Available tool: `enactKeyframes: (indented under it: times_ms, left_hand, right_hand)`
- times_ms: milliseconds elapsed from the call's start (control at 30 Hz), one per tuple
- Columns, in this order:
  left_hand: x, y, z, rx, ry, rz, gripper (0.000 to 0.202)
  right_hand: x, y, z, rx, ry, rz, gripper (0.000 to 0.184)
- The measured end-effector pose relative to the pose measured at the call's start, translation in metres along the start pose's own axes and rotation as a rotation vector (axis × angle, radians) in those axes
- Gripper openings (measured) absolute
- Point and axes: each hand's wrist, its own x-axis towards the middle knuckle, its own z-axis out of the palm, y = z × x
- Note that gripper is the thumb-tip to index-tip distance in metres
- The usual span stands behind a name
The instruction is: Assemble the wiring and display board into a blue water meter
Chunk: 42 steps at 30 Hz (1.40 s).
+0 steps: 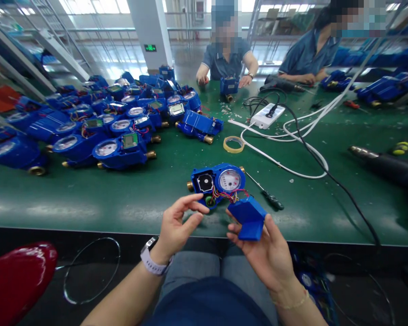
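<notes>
In front of me on the green table lies a blue water meter with a round white dial and an uncovered compartment beside it. Coloured wires run from that compartment to a blue plastic cover. My right hand grips this cover near the table's front edge, tilted, its inner side hidden. My left hand is just left of the meter's lower edge, its fingers apart and holding nothing. Whether its fingertips touch the housing I cannot tell. To the right of the meter rests a screwdriver with a dark handle.
Many blue water meters crowd the table's left side. A tape roll, a white power strip and loose cables lie beyond. A heat gun lies at right. Two people sit opposite, one with hands near a meter. A red stool stands lower left.
</notes>
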Motion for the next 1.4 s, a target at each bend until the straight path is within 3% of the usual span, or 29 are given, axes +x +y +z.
enactKeyframes:
  times_ms: [67, 133, 200, 367, 433, 533, 667, 933, 1133, 1267, 1400]
  left_hand:
    - [0.016, -0.005, -0.011, 0.111, 0.127, 0.099, 0.030]
    - [0.036, -0.011, -0.021, 0.218, 0.153, 0.129, 0.034]
    - [0.059, -0.016, -0.030, 0.277, 0.067, 0.093, 0.042]
    - [0.102, -0.026, -0.035, 0.235, -0.292, -0.070, 0.055]
    - [0.108, -0.028, -0.031, 0.229, -0.323, -0.130, 0.055]
    - [0.103, -0.026, -0.024, 0.244, -0.263, -0.182, 0.054]
    - [0.084, -0.022, -0.016, 0.236, -0.229, -0.195, 0.055]
    - [0.058, -0.024, -0.003, 0.133, -0.113, -0.246, 0.053]
    - [0.058, -0.027, 0.000, 0.120, -0.126, -0.251, 0.054]
    - [0.058, -0.028, -0.001, 0.018, -0.121, -0.233, 0.052]
    - [0.058, -0.032, -0.002, -0.044, -0.110, -0.237, 0.055]
  right_hand:
    - [0.002, -0.004, -0.003, 0.014, -0.029, 0.044, 0.054]
    - [0.005, -0.004, -0.006, 0.005, -0.045, 0.059, 0.055]
    - [0.007, -0.002, -0.008, -0.016, -0.057, 0.050, 0.055]
    - [0.011, 0.000, -0.016, -0.128, -0.089, -0.073, 0.056]
    - [0.012, -0.002, -0.018, -0.188, -0.085, -0.140, 0.051]
    - [0.012, -0.007, -0.011, -0.274, -0.071, -0.235, 0.038]
    - [0.016, -0.009, 0.013, -0.395, -0.011, -0.405, 0.048]
    - [0.057, -0.006, 0.033, -0.699, 0.207, -0.798, 0.039]
    - [0.067, 0.008, 0.047, -1.097, 0.153, -1.045, 0.034]
    - [0.060, 0.023, 0.047, -1.319, 0.094, -1.118, 0.045]
    - [0.053, 0.034, 0.040, -1.508, 0.121, -1.092, 0.058]
